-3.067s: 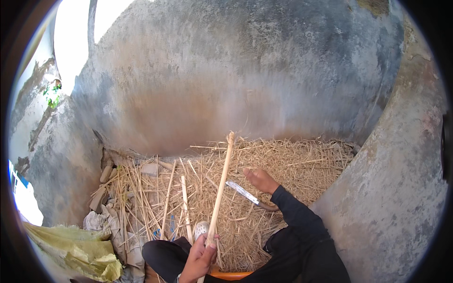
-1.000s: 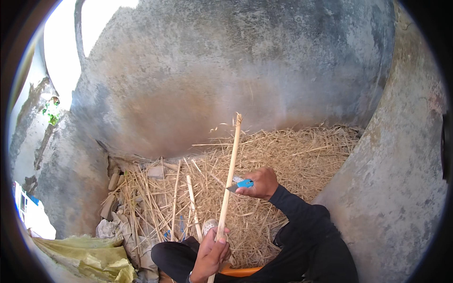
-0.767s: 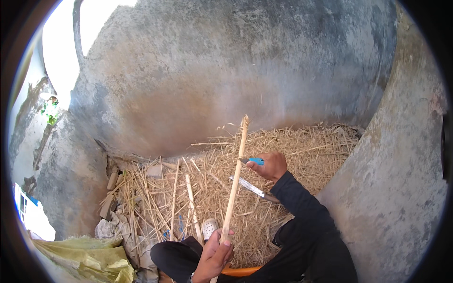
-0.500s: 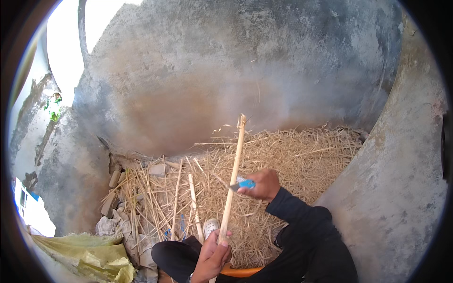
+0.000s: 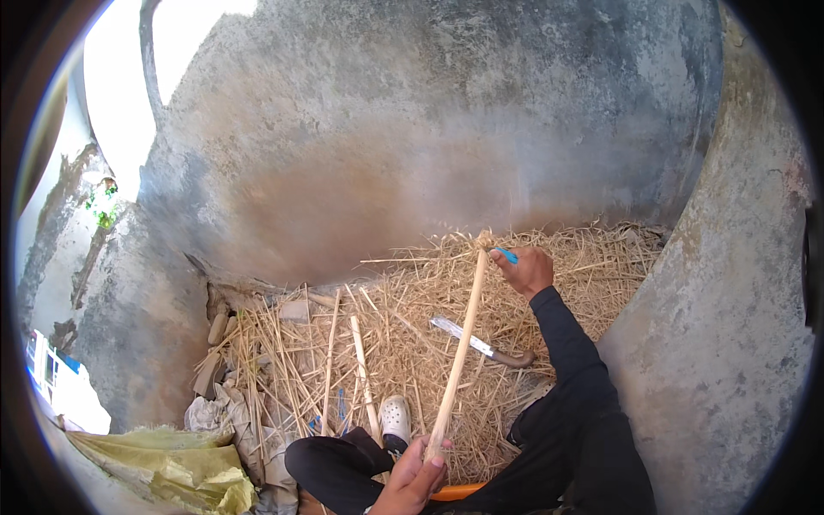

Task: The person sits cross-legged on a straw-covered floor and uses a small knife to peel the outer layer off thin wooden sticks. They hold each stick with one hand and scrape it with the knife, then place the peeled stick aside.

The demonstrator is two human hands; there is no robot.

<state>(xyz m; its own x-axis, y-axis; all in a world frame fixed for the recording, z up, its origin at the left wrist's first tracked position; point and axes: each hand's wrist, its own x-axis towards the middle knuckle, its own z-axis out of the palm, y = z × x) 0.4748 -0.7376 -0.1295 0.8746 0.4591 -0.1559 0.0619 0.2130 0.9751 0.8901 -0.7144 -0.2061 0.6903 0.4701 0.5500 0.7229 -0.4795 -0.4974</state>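
A long, pale peeled stick (image 5: 464,343) slants up and away from me, its lower end in the closed fingers of my left hand (image 5: 415,481). At its far tip hangs a frayed clump of shavings (image 5: 486,240). Up there my right hand (image 5: 530,271) grips a small blue-handled knife (image 5: 507,255) against the stick; its blade is mostly hidden. Behind the stick, a larger knife (image 5: 506,356) with a curved brown wooden handle lies on the shavings. My foot in a white clog (image 5: 395,418) rests left of the stick.
Straw-like shavings (image 5: 592,266) cover the ground up to the concrete wall (image 5: 429,112). Cut sticks (image 5: 363,369) lie to the left, beside crumpled cloth (image 5: 227,412) and a yellow-green sack (image 5: 163,463). A curved wall (image 5: 704,369) rises close on my right. Something orange (image 5: 457,492) shows beneath me.
My right hand with the blue-handled knife has moved up and away along the stick to its far tip. The stick now leans further right, and the larger knife has come into view.
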